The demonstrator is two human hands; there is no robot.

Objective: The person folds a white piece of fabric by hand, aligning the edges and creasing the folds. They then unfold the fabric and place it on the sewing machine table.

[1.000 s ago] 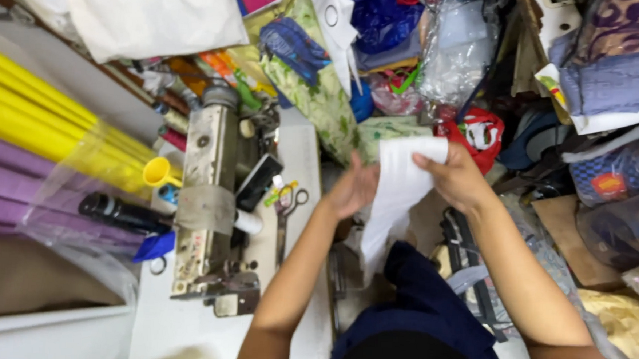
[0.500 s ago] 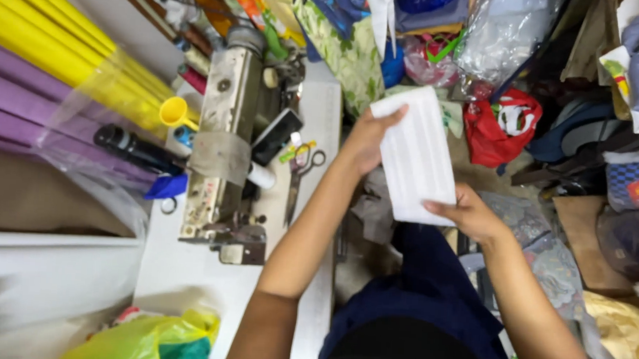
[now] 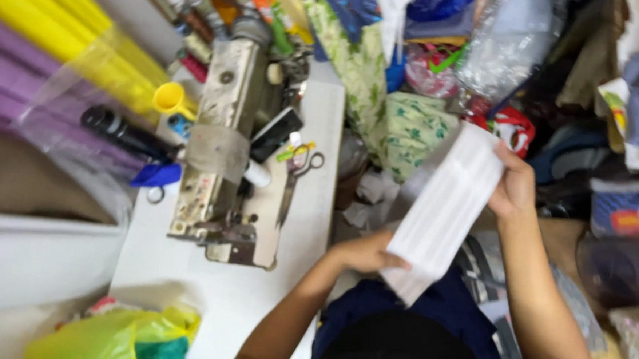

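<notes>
The person holds a folded white cloth (image 3: 445, 208) up in the air with 2 hands. The cloth is long and tilted, with its top end up to the right and its bottom end down to the left. It hangs over the person's dark blue lap (image 3: 406, 330), just to the right of the white surface (image 3: 255, 300).

The left hand (image 3: 363, 253) is at the low end of the cloth. Its fingers are closed on the cloth's left edge. The right hand (image 3: 512, 186) is at the high end. Its fingers are curled around the cloth's right edge, with the thumb side against the cloth.

On the surface sits an old sewing machine (image 3: 223, 134), worn and beige. A pair of scissors (image 3: 298, 175) lies just beside it on the right. A black phone (image 3: 274, 133) leans near the machine's arm. A small yellow funnel (image 3: 170, 100) sits to the machine's left.

Long rolls wrapped in clear plastic lie at the far left, yellow rolls (image 3: 65, 35) above purple rolls (image 3: 25, 91). A yellow and green bag (image 3: 118, 336) sits at the bottom left corner.

Behind the cloth is a big messy pile. In it is a green flower-print fabric (image 3: 409, 129), a red bag (image 3: 512, 128) and clear plastic bags (image 3: 509, 44).
</notes>
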